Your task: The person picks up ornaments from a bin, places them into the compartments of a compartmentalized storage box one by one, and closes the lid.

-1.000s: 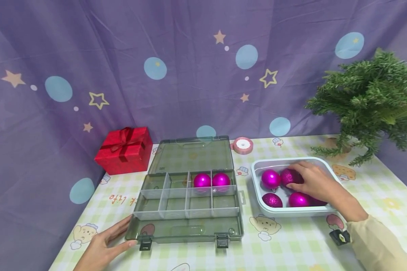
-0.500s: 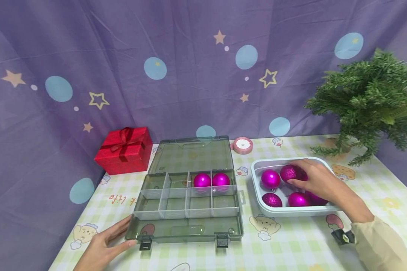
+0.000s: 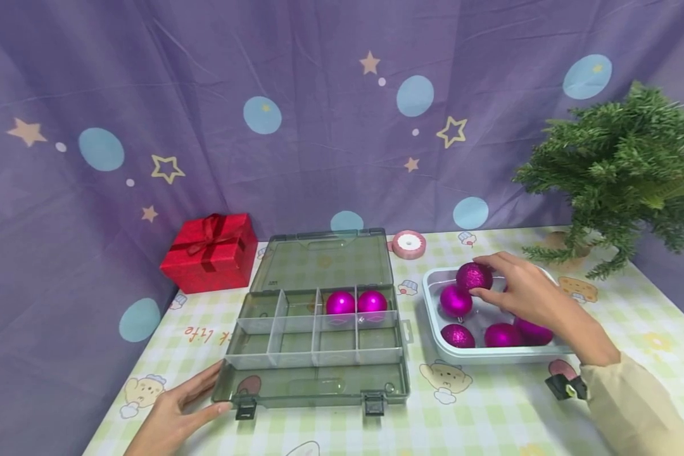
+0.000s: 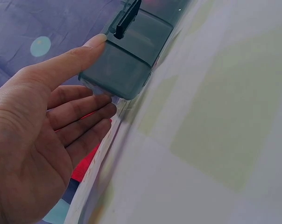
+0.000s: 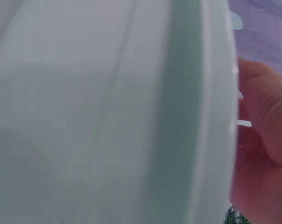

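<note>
Right hand [image 3: 527, 297] grasps glitter bauble [image 3: 474, 278] between thumb and fingers near far edge of tub [image 3: 479, 356]; left hand [image 3: 173, 411], fingers extended, touches near-left corner of organizer box [image 3: 302, 400].

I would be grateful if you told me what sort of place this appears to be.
Probably a staged tabletop set rather than a lived-in room: a purple star-patterned curtain hangs right behind the checked tablecloth, on which a red gift box and an artificial-looking tree stand.
</note>
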Demonstrator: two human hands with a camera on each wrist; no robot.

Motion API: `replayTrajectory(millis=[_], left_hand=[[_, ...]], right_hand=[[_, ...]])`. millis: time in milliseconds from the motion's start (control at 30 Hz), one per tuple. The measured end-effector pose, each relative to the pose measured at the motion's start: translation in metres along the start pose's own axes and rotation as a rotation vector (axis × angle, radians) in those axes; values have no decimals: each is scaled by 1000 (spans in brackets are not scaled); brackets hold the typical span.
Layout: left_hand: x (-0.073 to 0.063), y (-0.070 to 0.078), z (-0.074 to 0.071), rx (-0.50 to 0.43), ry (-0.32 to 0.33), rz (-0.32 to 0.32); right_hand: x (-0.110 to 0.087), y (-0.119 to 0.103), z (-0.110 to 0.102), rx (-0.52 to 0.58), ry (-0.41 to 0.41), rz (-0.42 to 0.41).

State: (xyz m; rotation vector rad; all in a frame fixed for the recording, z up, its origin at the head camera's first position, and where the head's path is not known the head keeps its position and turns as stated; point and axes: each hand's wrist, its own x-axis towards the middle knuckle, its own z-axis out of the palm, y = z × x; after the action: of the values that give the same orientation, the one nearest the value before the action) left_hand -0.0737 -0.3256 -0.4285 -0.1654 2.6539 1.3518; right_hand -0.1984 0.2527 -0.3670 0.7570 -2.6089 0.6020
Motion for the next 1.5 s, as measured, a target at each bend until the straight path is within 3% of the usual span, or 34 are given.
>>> replayTrajectory(millis=[300, 533, 900, 1500], left_hand=[[2, 2, -1, 33, -7, 12], [2, 3, -1, 43, -15, 13], [2, 2, 0, 27, -16, 9], [0, 2, -1, 36, -3, -12]], right_hand=[[16, -14, 4, 85, -5, 6], [33, -26, 14, 120, 13, -49], [61, -56, 34, 183, -37, -109], [99, -111, 59, 315, -102, -122]])
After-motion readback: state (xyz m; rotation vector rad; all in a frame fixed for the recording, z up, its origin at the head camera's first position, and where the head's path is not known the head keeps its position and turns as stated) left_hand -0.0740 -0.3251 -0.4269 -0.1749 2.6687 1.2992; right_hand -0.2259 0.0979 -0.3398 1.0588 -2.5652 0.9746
